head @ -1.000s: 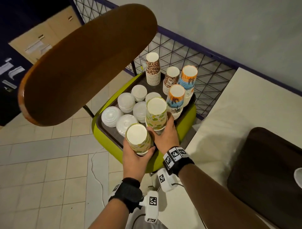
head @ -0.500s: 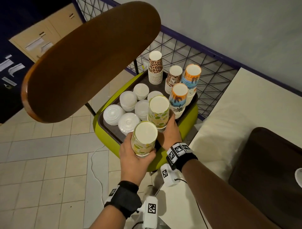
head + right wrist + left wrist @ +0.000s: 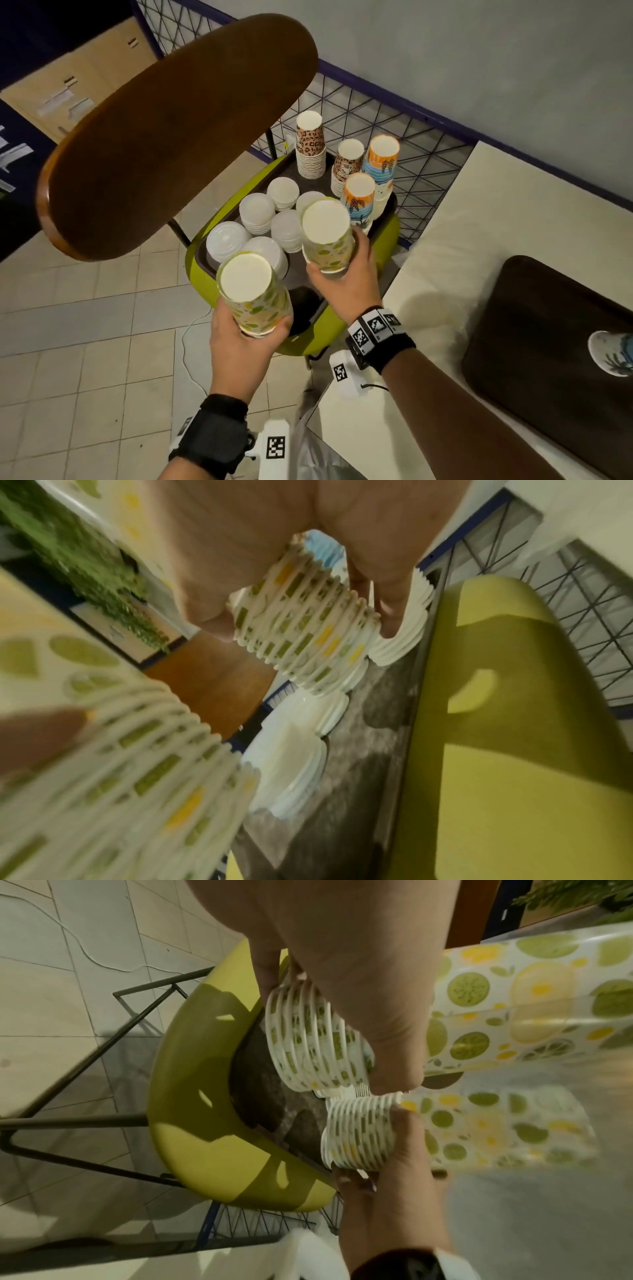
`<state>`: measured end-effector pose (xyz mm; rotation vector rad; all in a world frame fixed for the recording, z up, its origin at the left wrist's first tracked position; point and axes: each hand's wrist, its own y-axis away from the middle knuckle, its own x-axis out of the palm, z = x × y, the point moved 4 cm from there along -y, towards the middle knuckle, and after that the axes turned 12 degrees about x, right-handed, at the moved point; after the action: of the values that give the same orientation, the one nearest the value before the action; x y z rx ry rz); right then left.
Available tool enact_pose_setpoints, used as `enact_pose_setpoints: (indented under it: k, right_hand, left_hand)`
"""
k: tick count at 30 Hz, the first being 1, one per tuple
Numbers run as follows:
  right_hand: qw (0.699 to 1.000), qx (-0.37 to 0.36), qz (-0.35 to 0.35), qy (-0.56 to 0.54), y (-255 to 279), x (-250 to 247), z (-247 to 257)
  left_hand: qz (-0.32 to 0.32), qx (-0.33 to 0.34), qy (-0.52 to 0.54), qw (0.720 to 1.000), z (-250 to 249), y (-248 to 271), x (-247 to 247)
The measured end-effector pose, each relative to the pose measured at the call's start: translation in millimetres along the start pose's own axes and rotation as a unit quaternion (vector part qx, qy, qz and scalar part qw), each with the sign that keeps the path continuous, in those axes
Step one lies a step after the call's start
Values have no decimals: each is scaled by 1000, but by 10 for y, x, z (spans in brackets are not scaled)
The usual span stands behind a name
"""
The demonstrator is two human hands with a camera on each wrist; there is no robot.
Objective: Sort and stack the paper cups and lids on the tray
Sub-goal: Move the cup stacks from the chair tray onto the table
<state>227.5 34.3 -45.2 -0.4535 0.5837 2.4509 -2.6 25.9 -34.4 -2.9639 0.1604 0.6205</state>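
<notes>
Both hands hold upside-down stacks of lemon-and-lime paper cups. My left hand [image 3: 260,325] grips one lemon-lime stack [image 3: 253,294] above the near corner of the dark tray [image 3: 305,308]. My right hand [image 3: 342,270] grips the other lemon-lime stack [image 3: 327,236] just to the right, over the tray. The left wrist view has the left hand's stack [image 3: 308,1037] above the right hand's stack [image 3: 363,1131], close together. On the tray lie several piles of white lids [image 3: 257,212], two leopard-print cup stacks [image 3: 310,150] and two orange-and-blue cup stacks [image 3: 359,202].
The tray rests on a green chair seat [image 3: 387,236]. The chair's brown backrest [image 3: 171,137] looms at upper left. A wire fence [image 3: 376,113] runs behind. At right a white table [image 3: 479,240] bears a second dark tray [image 3: 548,325] with one cup [image 3: 613,353].
Both lemon-lime stacks have come up toward the camera. The left hand's stack has drawn away to the left of the right hand's stack.
</notes>
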Motion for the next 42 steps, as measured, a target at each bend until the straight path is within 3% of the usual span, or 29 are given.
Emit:
enact_pose_setpoints:
  k: [6,11,19,22,25,27,29,31,33,39,42]
  right_hand:
    - [984,41,-130,-117,-161,-1002,-333]
    - [971,109,-213,-28,-523,-1777,-725]
    - [972,155,-174,-8,-757,-1978,-1034]
    - [975,126,-184,-4,-657,-2107,-992]
    - [962,14,-271,13,-289,-2190,-905]
    - [977,-16,-211,-38,37,-2034,-814]
    - [995,-32,-61,-71,265,-1773,-700]
    - [994,-33,56,-89,352,-1571,-643]
    - [982,-25,116,-146,301,-1514,-622]
    - [972,29,116,-200,117,-1558,-772]
    - [968,71,71,-231,110,-1639,-873]
  left_hand:
    - [56,-2,54,997,-345,55,256]
    - [118,24,76,990,-591,85,691]
    - [175,37,86,980,-863,62,1253]
    - [191,50,74,978,-936,1,1415]
    - [202,62,61,976,-988,-71,1514]
    - [213,66,62,973,-1033,-114,1587]
    - [228,77,69,968,-1102,-134,1668]
    - [248,92,80,961,-1177,-143,1754]
    - [276,110,80,951,-1222,-157,1829]
    - [364,175,60,913,-1213,-149,1997]
    - [393,137,53,908,-1038,-221,1969]
